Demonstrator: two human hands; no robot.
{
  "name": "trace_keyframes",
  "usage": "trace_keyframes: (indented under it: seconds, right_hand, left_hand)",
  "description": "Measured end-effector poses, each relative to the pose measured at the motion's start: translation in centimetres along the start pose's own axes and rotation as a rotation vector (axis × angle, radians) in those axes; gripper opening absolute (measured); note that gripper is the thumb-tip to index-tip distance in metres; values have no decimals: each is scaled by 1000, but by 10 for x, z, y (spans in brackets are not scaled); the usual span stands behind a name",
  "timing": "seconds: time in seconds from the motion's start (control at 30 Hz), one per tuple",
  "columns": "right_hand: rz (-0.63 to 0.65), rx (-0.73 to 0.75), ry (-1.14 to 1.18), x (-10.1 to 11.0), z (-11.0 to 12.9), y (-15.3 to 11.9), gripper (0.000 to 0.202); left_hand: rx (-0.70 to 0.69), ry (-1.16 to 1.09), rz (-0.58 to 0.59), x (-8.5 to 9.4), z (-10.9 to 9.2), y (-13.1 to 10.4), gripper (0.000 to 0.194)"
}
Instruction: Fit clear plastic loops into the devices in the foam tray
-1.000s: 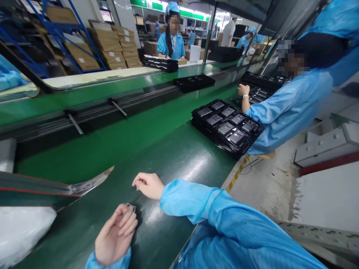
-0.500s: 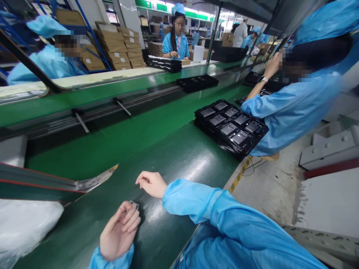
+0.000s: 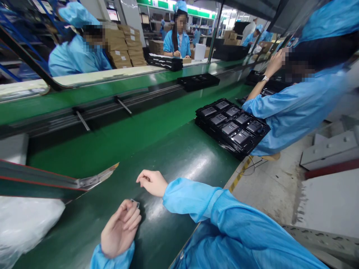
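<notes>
Left grip [image 3: 121, 229] on frame [image 3: 137, 204], black trays [image 3: 217, 139], bag [image 3: 28, 226]

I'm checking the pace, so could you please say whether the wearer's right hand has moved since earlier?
No: judged against the metal strip, the right hand hasn't visibly shifted.

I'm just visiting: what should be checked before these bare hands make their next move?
1. Small thin frame in the left-hand grip: ok, part of it shows past the hand.
2. Right-hand grip free of parts: cannot tell, it is curled and its inside hidden.
3. Hands apart: ok, a gap separates them.
4. White plastic bag away from both hands: ok, off to their left.
5. Black tray stack clear of both hands: ok, farther along the green worktop.
</notes>
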State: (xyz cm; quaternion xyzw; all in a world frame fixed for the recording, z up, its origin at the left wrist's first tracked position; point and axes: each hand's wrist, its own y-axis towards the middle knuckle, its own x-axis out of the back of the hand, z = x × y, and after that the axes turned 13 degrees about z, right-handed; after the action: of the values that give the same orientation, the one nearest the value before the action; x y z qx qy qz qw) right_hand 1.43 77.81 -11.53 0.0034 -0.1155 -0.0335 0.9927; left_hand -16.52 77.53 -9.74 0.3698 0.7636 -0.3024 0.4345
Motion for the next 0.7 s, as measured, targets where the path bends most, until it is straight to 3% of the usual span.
trace_keyframes:
  seconds: [0.2, 0.37, 0.7]
  right_hand:
    - [-37, 11, -12, 1, 1, 2, 17]
    - [-26, 16, -16, 3, 5, -5, 20]
    - [12, -6, -21, 18, -8, -5, 27]
  left_hand:
    - [1, 14, 31, 2, -2, 1, 8]
    - [-4, 46, 198, -9, 2, 4, 10]
    - [-80, 75, 110, -8, 12, 10, 18]
